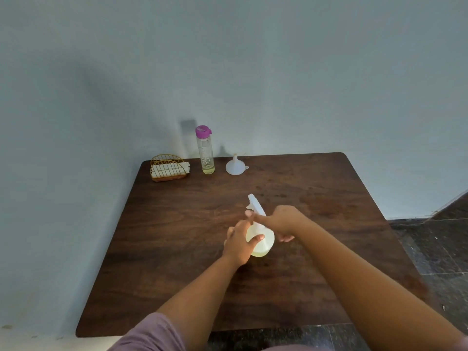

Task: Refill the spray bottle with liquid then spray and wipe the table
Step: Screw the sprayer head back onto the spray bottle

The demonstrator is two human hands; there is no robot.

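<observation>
Dark wooden counter (177, 249) carries the spray bottle (262, 240), left hand (239, 245) gripping its body, right hand (281, 220) pinching the head, likely tightening it before spraying

The left hand (239, 243) covers the near-left side of the spray bottle (263, 240), and the right hand (283, 221) hides the neck below the spray head; the hands and spray head are motion-blurred, so individual finger contact cannot be resolved. Both arms and a mauve sleeve (152, 335) are cut off by the bottom edge; markings on the clear bottle (205, 154) are too small to read.
</observation>
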